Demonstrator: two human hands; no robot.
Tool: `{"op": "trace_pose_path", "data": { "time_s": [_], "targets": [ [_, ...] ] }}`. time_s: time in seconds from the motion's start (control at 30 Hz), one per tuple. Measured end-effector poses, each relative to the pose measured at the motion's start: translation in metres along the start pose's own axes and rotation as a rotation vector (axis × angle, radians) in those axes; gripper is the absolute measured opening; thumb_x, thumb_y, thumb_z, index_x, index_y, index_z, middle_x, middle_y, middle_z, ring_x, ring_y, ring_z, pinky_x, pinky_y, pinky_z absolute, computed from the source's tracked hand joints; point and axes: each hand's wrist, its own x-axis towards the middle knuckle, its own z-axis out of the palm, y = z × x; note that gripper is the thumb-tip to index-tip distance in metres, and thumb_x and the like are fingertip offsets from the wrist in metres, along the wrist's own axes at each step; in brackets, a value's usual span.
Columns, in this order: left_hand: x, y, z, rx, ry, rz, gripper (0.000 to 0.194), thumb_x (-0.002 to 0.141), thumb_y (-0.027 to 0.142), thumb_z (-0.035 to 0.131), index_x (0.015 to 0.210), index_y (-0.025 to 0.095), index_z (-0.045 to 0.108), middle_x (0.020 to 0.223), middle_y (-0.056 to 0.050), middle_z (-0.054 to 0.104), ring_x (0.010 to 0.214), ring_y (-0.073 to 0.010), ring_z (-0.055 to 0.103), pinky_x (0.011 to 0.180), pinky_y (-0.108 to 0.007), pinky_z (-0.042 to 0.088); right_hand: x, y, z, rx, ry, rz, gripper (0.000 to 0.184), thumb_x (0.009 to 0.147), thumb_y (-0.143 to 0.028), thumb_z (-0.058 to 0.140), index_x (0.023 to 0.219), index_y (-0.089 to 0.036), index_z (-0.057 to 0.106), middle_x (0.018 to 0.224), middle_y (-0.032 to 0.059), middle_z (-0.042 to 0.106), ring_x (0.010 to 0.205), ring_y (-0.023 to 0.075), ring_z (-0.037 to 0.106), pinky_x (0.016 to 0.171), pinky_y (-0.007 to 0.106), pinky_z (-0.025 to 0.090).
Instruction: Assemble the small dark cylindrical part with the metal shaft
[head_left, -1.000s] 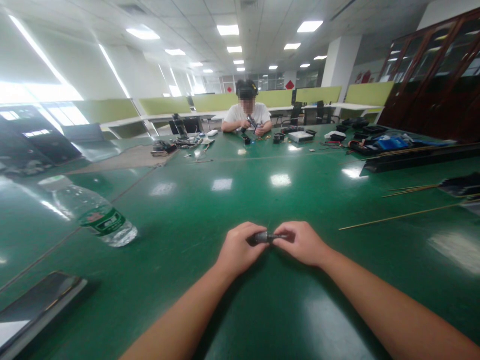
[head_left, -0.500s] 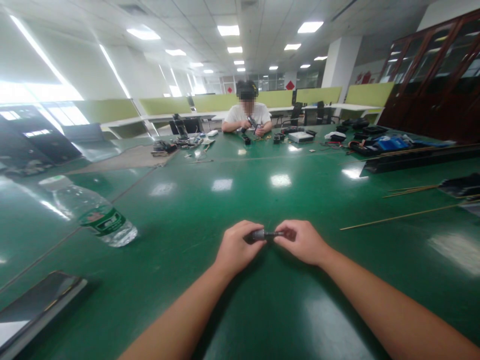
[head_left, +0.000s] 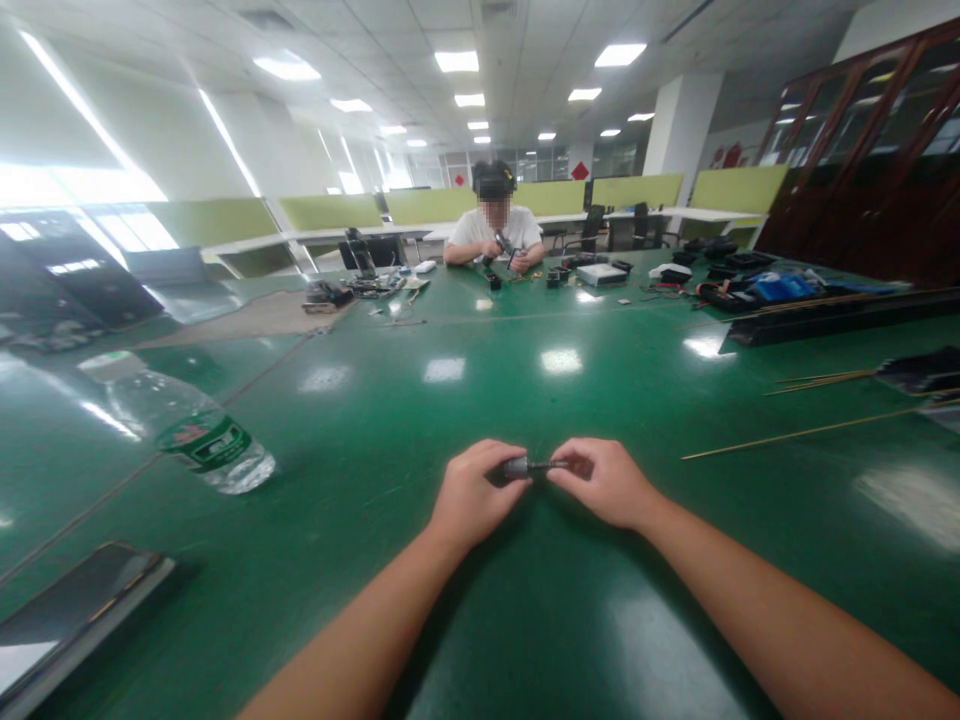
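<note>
Just above the green table, both hands meet at a small grey cylinder with a thin dark shaft sticking out to the right. The thumb and fingers of my left hand are closed around the cylinder, covering its left end. My right hand pinches the far end of the shaft between thumb and fingertips. A short stretch of shaft shows between the hands. What else lies under the right fingers is hidden.
A water bottle stands on the left, with a dark flat device nearer me. Thin brass-coloured rods and a black bar lie on the right. Across the table sits a person among scattered tools and parts.
Almost nothing differs. My right hand has shifted very slightly, still pinching the shaft, while my left hand keeps its hold on the cylinder.
</note>
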Motion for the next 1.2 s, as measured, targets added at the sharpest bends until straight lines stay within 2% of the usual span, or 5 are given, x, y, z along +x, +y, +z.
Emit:
{"op": "trace_pose_path", "data": {
  "time_s": [0.53, 1.2],
  "targets": [
    [0.0003, -0.0048, -0.0021, 0.029, 0.035, -0.013, 0.027, 0.071, 0.013, 0.077, 0.096, 0.022, 0.071, 0.096, -0.003, 0.072, 0.09, -0.019, 0.066, 0.083, -0.033, 0.053, -0.0003, 0.003, 0.0008, -0.013, 0.021, 0.017, 0.008, 0.081, -0.025, 0.069, 0.086, -0.02, 0.073, 0.074, 0.0008, 0.071, 0.064, 0.0147, 0.061, 0.061, 0.025, 0.045],
    [0.0007, -0.0079, -0.0008, 0.062, 0.061, -0.032, 0.024, 0.072, 0.012, 0.073, 0.094, 0.02, 0.068, 0.095, -0.004, 0.07, 0.089, -0.0194, 0.066, 0.084, -0.033, 0.053, -0.0002, 0.0024, 0.0003, 0.006, 0.023, 0.02, 0.007, 0.08, -0.022, 0.069, 0.086, -0.019, 0.072, 0.074, 0.0014, 0.071, 0.065, 0.0148, 0.061, 0.061, 0.025, 0.046]
  ]
}}
